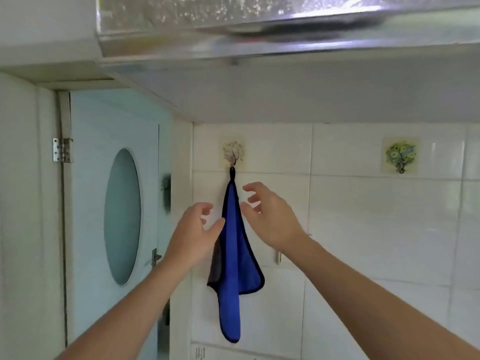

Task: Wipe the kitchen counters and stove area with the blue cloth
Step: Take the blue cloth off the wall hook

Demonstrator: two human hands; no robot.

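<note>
Both hands are raised toward the blue cloth (pixel 232 255), one on each side of it, and neither holds anything. The cloth hangs by a small dark loop from an adhesive wall hook (pixel 233 154) with a pale floral print, and its long axis runs straight down the white tiled wall (pixel 363 216) from the hook to a folded tail at the bottom.

The left hand (pixel 194 229) sits just left of the cloth's upper half with its fingers spread and loosely curled; its thumb reaches the cloth's dark edge, though whether it actually touches is hard to tell. The right hand (pixel 267 216) is just right of the cloth and somewhat higher, fingers also spread, with its fingertips nearest the narrow neck below the loop. So the cloth lies between the two hands, and the right hand seems the closer one to the hook end. Wiping has not begun; the likely step in hand is taking the cloth down, which would mean lifting the loop up and off the hook rather than pulling downward.

Further right on the tiles is a second hook (pixel 401 155) with a green floral print, carrying nothing. A range hood (pixel 259 27) juts overhead, and a pale door (pixel 114 203) with an oval frosted window stands at the left.
</note>
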